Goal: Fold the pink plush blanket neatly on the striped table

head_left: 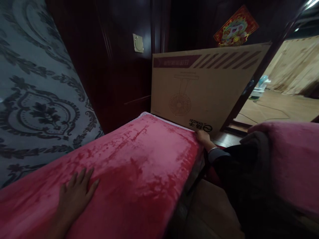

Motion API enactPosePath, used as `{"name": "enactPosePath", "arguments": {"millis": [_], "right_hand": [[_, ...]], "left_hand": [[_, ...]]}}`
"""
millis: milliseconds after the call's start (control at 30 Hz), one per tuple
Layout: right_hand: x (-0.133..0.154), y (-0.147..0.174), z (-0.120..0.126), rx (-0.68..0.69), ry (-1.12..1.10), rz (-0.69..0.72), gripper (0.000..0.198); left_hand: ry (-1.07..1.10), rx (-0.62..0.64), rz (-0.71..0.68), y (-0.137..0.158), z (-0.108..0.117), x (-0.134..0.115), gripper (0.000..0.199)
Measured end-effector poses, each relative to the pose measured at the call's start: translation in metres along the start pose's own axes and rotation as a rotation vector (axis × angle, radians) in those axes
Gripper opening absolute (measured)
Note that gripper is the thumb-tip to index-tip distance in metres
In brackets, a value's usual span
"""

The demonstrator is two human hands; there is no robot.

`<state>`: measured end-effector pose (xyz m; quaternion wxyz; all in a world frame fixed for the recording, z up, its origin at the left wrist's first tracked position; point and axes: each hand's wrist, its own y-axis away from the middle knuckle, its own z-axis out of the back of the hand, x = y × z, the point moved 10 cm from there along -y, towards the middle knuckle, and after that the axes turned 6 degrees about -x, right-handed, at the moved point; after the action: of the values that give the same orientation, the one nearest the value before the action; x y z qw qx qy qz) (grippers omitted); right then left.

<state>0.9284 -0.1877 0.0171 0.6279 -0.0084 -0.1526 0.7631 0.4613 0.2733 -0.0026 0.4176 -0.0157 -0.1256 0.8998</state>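
Observation:
A pink plush cover lies over a long, flat-topped piece of furniture, its nap brushed into lighter and darker patches. My left hand rests flat on it at the lower left, fingers spread, holding nothing. At the cover's far right corner, my right hand is closed on the edge, with some of its fingers hidden. A pale trim runs along the far edge, up to that hand. A dark sleeve and a bracelet show at my right wrist.
Beyond the far edge stands a large cardboard box with a fan drawing, against dark red wood panels. Patterned wallpaper borders the left. More pink plush sits at the right, before a doorway with a cord on the tiled floor.

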Motion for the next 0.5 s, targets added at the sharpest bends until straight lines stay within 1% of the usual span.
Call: {"name": "enactPosePath", "arguments": {"millis": [100, 167, 200, 267, 300, 367, 433, 500], "right_hand": [[0.006, 0.003, -0.001, -0.025, 0.038, -0.021, 0.036], [0.021, 0.009, 0.003, -0.080, 0.052, -0.010, 0.042], [0.032, 0.013, 0.004, -0.111, 0.052, 0.013, 0.045], [0.060, 0.027, -0.002, -0.135, 0.042, 0.131, 0.052], [0.074, 0.035, -0.009, -0.113, 0.039, 0.208, 0.055], [0.093, 0.051, -0.030, -0.013, 0.048, 0.328, 0.058], [0.094, 0.060, -0.048, 0.093, 0.076, 0.361, 0.059], [0.088, 0.062, -0.055, 0.143, 0.089, 0.335, 0.059]], "left_hand": [[-0.030, 0.016, 0.007, 0.001, -0.002, 0.001, 0.066], [-0.034, 0.010, 0.004, 0.001, -0.003, 0.001, 0.065], [-0.030, 0.004, 0.002, 0.001, -0.003, 0.001, 0.065], [-0.017, -0.003, 0.002, 0.000, -0.003, 0.001, 0.065], [-0.010, -0.002, 0.002, -0.001, -0.002, 0.001, 0.065], [-0.008, 0.021, 0.009, 0.000, 0.002, -0.002, 0.063], [-0.021, 0.056, 0.034, 0.004, 0.010, -0.005, 0.062], [-0.033, 0.073, 0.072, 0.013, 0.019, -0.010, 0.060]]}}
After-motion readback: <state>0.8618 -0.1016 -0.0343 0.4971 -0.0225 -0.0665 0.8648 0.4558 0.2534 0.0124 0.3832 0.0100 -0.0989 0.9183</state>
